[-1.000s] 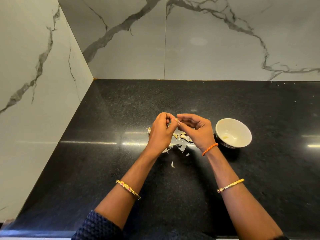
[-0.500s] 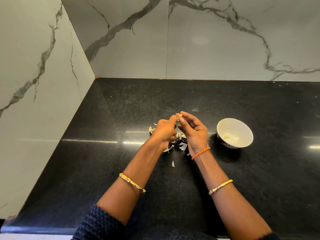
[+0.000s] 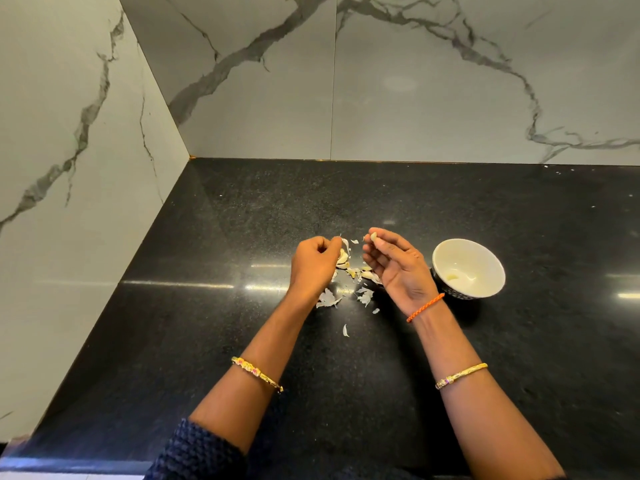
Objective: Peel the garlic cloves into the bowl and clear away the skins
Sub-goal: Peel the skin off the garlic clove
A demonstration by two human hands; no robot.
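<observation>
My right hand [image 3: 398, 268] pinches a small pale garlic clove [image 3: 373, 236] between thumb and fingertips, palm turned up. My left hand [image 3: 313, 263] is a short gap to its left, fingers curled, pinching a thin strip of garlic skin [image 3: 341, 238] at its fingertips. Below and between the hands, garlic cloves [image 3: 343, 259] and several papery skins [image 3: 363, 295] lie on the black counter. A white bowl [image 3: 485, 261] stands just right of my right hand, with peeled garlic [image 3: 453, 276] inside.
The black granite counter [image 3: 519, 358] runs into a corner of marble walls at the left [image 3: 69, 168] and back [image 3: 415, 81]. One loose skin flake [image 3: 345, 330] lies nearer to me. The counter's front edge [image 3: 69, 465] is at the bottom left.
The hands were joined on the clove; now they have parted, the right keeping the clove and the left drawing away leftward with a piece of skin.
</observation>
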